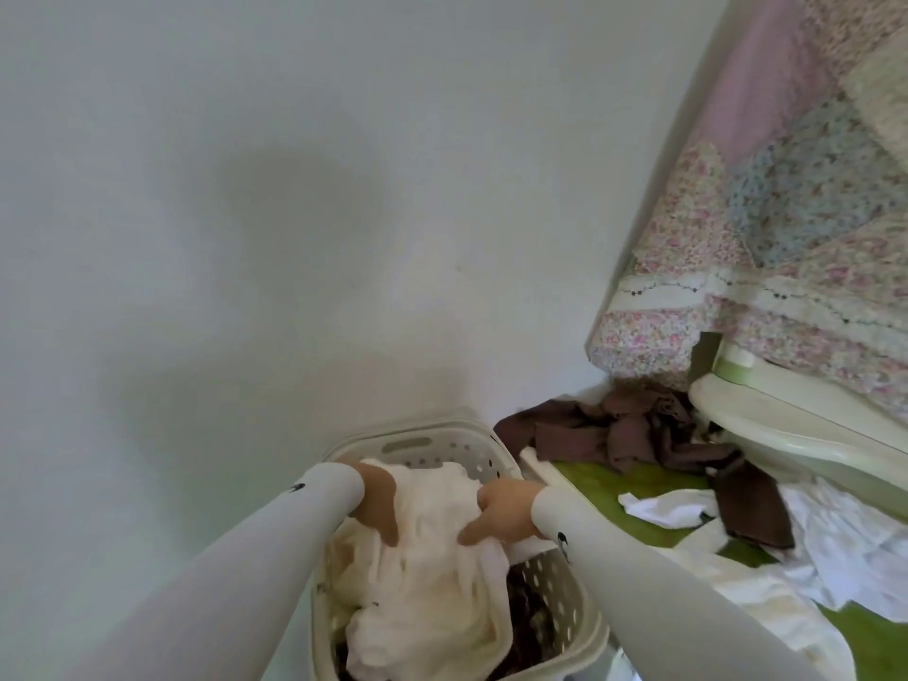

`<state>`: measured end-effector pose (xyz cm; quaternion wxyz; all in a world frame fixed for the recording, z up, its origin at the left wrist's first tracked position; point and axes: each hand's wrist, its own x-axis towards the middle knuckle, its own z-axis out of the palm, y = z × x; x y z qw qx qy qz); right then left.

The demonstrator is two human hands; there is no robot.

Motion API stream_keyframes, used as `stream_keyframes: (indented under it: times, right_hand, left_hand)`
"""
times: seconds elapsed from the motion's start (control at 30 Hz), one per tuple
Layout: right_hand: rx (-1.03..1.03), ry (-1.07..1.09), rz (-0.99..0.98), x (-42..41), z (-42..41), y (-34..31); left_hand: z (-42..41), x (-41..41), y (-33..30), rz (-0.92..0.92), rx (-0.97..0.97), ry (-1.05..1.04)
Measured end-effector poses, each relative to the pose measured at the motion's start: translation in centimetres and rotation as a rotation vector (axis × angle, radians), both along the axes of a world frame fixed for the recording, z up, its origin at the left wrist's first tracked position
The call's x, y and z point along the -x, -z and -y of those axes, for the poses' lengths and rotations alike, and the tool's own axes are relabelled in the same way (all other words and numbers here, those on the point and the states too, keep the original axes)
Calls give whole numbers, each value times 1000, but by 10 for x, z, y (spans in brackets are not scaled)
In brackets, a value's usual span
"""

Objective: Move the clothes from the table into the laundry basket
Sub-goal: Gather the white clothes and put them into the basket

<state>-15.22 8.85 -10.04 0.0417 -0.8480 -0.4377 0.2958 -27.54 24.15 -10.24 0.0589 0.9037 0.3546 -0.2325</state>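
Observation:
A cream perforated laundry basket (pixel 555 597) stands on the floor at the bottom centre. A bulky cream-white garment (pixel 432 572) fills it, over a dark patterned cloth (pixel 525 616). My left hand (pixel 378 508) and my right hand (pixel 501 513) both press into the cream garment, fingers dug into the fabric. To the right, the green table (pixel 589 484) carries brown clothes (pixel 638 435), a brown piece (pixel 751 503), a small white cloth (pixel 668 508) and larger white clothes (pixel 845 548).
A plain pale wall (pixel 245 213) fills the left and the top. At the right, a bed with a floral patchwork quilt (pixel 766 248) overhangs the table's far end, and its cream frame (pixel 786 425) borders the clothes.

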Motion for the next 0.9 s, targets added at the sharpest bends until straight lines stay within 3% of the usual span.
stream_keyframes:
  times: [0.07,0.23,0.5,0.7,0.9]
  right_hand:
    - [-75,19,0,-14,4,3]
    - [-391,192,30,-51,32,-1]
    - [-452,389,198,-102,105,18]
    - [-357,394,245,-117,162,43]
    - [-274,420,215,-120,204,67]
  left_hand:
    - [6,-3,-8,5,-27,38]
    - [14,-33,-26,325,-149,82]
    - [102,-107,-21,458,-28,421]
    - [160,-152,19,291,14,537]
    - [191,-183,64,-31,-146,614]
